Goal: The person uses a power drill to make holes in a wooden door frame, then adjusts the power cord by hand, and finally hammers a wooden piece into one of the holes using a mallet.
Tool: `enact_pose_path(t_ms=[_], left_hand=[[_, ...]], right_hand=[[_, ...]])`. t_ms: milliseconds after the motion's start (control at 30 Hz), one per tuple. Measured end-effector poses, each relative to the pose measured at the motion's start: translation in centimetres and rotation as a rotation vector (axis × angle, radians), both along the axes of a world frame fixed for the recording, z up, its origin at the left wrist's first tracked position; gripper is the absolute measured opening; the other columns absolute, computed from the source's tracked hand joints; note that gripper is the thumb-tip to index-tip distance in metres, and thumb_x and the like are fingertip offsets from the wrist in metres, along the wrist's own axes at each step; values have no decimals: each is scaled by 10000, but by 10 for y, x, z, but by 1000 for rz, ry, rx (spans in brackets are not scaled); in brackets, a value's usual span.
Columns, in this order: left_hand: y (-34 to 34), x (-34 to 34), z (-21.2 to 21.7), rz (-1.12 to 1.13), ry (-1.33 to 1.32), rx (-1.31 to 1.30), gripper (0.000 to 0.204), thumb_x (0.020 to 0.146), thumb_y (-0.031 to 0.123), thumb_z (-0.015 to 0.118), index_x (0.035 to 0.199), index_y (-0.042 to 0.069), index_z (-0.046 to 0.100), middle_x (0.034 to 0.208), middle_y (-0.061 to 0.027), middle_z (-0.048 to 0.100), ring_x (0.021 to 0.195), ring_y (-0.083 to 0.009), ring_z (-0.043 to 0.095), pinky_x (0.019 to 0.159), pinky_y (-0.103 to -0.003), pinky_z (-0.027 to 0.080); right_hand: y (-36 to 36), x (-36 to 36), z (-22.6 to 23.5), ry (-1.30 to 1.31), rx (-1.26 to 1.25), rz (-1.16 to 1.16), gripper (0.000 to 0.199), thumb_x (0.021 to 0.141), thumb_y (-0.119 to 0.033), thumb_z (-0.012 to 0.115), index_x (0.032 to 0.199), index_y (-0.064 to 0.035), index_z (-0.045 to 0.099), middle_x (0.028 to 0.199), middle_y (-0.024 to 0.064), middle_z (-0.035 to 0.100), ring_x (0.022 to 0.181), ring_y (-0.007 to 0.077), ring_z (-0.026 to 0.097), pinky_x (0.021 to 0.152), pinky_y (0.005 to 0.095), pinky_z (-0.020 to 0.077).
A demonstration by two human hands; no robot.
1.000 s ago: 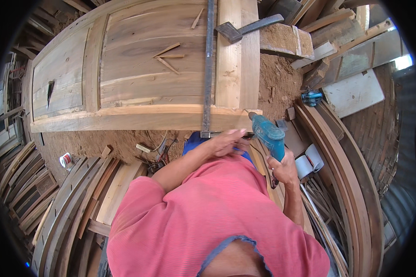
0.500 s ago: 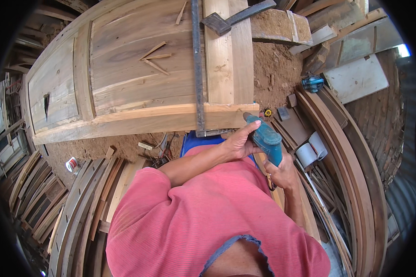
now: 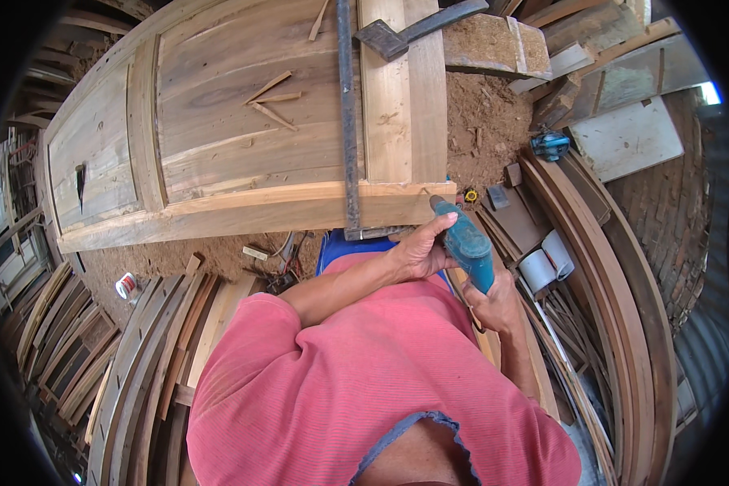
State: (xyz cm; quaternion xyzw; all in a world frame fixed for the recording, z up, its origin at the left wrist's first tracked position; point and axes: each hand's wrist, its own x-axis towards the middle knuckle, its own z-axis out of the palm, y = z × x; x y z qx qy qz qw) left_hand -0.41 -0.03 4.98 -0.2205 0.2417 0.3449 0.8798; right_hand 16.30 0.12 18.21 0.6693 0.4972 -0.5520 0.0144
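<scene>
The right hand (image 3: 496, 301) is curled tight around the handle of a blue-green plastic drill (image 3: 470, 243). The left hand (image 3: 419, 251) is half curled and holds the drill's side. The drill's tip is at the near right corner of a big, light-brown wooden panel (image 3: 259, 204). A long grey metal bar (image 3: 347, 113) lies across the panel, near a dark hammer (image 3: 407, 36).

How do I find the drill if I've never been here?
Start at the big wooden panel. By its lower right corner, the left hand and right hand hold a teal drill. Unlike the blue tool farther right, it's being held.
</scene>
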Motion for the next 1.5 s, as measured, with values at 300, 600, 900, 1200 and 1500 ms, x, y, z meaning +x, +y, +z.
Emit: enact_pose_path(t_ms=[300, 600, 900, 1200, 1500], left_hand=[[1, -7, -1, 34, -44, -13, 381, 966, 340, 711, 1211, 80, 578, 1173, -96, 668, 1088, -259, 674, 1014, -547, 534], [26, -18, 21, 65, -32, -110, 325, 966, 369, 716, 1109, 101, 600, 1014, -74, 680, 958, -218, 687, 972, -498, 560], [38, -12, 18, 62, 66, -179, 284, 982, 376, 695, 1025, 114, 594, 888, -29, 640, 818, -188, 663, 855, -427, 587], [36, -13, 7, -8, 64, -190, 271, 999, 398, 652, 1028, 134, 601, 912, -15, 651, 811, -164, 666, 791, -390, 592], [35, -17, 4, -107, 53, -189, 293, 1007, 407, 636, 1025, 117, 602, 861, -16, 647, 774, -167, 668, 755, -384, 595]], right_hand=[[15, -6, 4, -47, -41, 88, 185, 778, -104, 639, 902, 33, 634, 754, 223, 640, 712, 369, 664, 693, 443, 514], [49, -31, 20, -131, -100, 193, 244, 767, -95, 648, 951, 65, 641, 818, 282, 671, 802, 443, 688, 744, 475, 528], [74, -39, 20, -191, -191, 295, 317, 744, -98, 690, 985, 101, 639, 831, 326, 676, 863, 486, 694, 800, 498, 538], [78, -38, 14, -199, -189, 326, 342, 744, -112, 697, 993, 113, 630, 825, 337, 669, 849, 491, 687, 772, 501, 533], [59, -33, 1, -168, -226, 252, 358, 783, -158, 706, 997, 112, 606, 820, 338, 669, 841, 491, 688, 771, 505, 538]])
